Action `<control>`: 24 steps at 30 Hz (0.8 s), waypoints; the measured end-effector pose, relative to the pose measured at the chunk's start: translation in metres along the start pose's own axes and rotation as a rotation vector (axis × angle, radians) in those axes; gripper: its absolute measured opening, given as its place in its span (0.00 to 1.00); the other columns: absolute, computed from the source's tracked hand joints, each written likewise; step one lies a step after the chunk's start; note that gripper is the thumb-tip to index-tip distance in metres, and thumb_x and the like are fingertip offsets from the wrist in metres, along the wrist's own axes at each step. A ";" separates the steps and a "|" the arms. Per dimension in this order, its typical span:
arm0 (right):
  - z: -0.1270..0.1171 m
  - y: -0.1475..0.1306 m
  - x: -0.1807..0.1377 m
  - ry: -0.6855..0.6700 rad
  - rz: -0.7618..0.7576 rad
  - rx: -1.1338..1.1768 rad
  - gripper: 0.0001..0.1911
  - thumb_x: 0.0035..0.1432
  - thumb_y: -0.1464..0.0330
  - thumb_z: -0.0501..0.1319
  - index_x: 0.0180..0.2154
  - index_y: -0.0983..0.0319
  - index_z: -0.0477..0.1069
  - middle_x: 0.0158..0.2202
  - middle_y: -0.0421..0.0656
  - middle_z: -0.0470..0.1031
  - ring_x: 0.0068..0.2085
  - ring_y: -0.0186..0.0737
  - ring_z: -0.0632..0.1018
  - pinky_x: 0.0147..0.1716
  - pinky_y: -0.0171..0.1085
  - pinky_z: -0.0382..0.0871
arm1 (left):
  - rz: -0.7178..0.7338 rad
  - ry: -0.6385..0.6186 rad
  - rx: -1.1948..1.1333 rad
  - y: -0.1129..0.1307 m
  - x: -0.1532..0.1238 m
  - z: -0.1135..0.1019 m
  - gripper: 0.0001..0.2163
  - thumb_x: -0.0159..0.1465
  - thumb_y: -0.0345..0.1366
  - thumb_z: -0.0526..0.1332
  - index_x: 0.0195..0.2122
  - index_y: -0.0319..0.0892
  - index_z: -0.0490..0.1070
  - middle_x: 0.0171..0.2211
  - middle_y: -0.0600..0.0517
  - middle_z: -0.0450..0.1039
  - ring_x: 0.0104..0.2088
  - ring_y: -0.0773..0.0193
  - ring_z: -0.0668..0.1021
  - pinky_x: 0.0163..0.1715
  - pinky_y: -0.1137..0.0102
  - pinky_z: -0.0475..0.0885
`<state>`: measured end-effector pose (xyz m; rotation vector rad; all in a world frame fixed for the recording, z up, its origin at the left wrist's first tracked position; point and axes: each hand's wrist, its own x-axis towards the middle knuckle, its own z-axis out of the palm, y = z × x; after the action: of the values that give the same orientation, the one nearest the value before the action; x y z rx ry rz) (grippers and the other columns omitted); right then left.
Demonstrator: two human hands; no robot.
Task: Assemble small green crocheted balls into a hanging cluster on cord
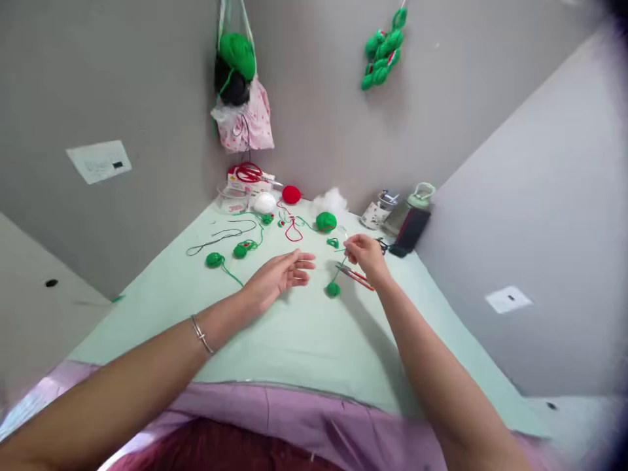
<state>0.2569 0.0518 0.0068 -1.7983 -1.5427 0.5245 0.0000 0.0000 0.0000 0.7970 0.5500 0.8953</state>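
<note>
My right hand [362,254] pinches a strand of green yarn [342,263] above the table. At the strand's lower end is a small green crocheted piece [333,289]. Beside it, partly behind my right hand, lie slim tools with orange-red handles [358,278]. My left hand [282,278] hovers over the table with its fingers stretched out and holds nothing. To its left are two small green pieces, one round [214,260] with a yarn tail and one with a bit of red [241,250].
Farther back sit a green yarn ball [326,222], a red ball [291,194], a white ball [264,203] and white stuffing [331,201]. Red-handled scissors [248,173] lie on a box. A green bottle [405,212] stands back right. Yarn skeins [383,52] hang on the wall.
</note>
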 end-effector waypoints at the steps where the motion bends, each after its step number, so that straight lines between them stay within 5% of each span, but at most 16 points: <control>1: 0.006 -0.001 0.008 0.009 0.022 -0.057 0.06 0.58 0.69 0.57 0.36 0.64 0.71 0.26 0.41 0.76 0.24 0.34 0.74 0.28 0.32 0.66 | -0.008 0.003 -0.003 0.000 0.000 -0.001 0.14 0.69 0.40 0.57 0.44 0.35 0.77 0.40 0.45 0.76 0.31 0.70 0.76 0.35 0.74 0.75; 7: 0.034 0.000 0.047 0.083 0.122 -0.208 0.05 0.52 0.74 0.61 0.34 0.65 0.75 0.23 0.44 0.76 0.35 0.42 0.78 0.43 0.38 0.67 | -0.033 -0.010 -0.026 0.001 -0.001 -0.005 0.15 0.68 0.42 0.58 0.43 0.35 0.78 0.39 0.46 0.76 0.30 0.71 0.76 0.35 0.74 0.75; 12: 0.033 0.002 0.051 0.026 0.181 -0.154 0.05 0.45 0.77 0.64 0.22 0.64 0.71 0.17 0.43 0.72 0.32 0.43 0.77 0.40 0.38 0.68 | -0.025 -0.011 -0.042 0.003 -0.001 -0.005 0.15 0.67 0.43 0.60 0.42 0.36 0.77 0.39 0.46 0.75 0.31 0.70 0.76 0.36 0.73 0.75; 18: 0.015 -0.024 -0.001 -0.179 0.130 0.129 0.08 0.52 0.66 0.63 0.29 0.65 0.74 0.21 0.40 0.73 0.21 0.31 0.70 0.24 0.32 0.65 | 0.063 0.040 0.098 0.005 -0.003 -0.003 0.13 0.64 0.42 0.63 0.42 0.37 0.77 0.41 0.47 0.75 0.38 0.67 0.76 0.45 0.69 0.72; 22: 0.005 -0.052 -0.054 -0.412 0.129 0.584 0.15 0.47 0.61 0.70 0.32 0.65 0.75 0.21 0.38 0.72 0.19 0.26 0.66 0.19 0.29 0.59 | 0.213 0.151 0.316 0.002 -0.006 0.001 0.14 0.59 0.38 0.68 0.45 0.42 0.75 0.49 0.48 0.74 0.52 0.62 0.73 0.53 0.68 0.66; 24: 0.003 -0.062 -0.074 -0.456 0.136 0.661 0.15 0.47 0.60 0.71 0.32 0.64 0.75 0.20 0.37 0.72 0.18 0.26 0.67 0.19 0.28 0.58 | 0.231 0.095 0.387 -0.001 -0.006 0.002 0.16 0.57 0.37 0.69 0.46 0.42 0.75 0.47 0.48 0.75 0.51 0.61 0.74 0.51 0.68 0.67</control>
<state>0.1969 -0.0160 0.0400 -1.3141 -1.2995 1.4029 -0.0014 -0.0064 0.0012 1.1904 0.7380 1.0591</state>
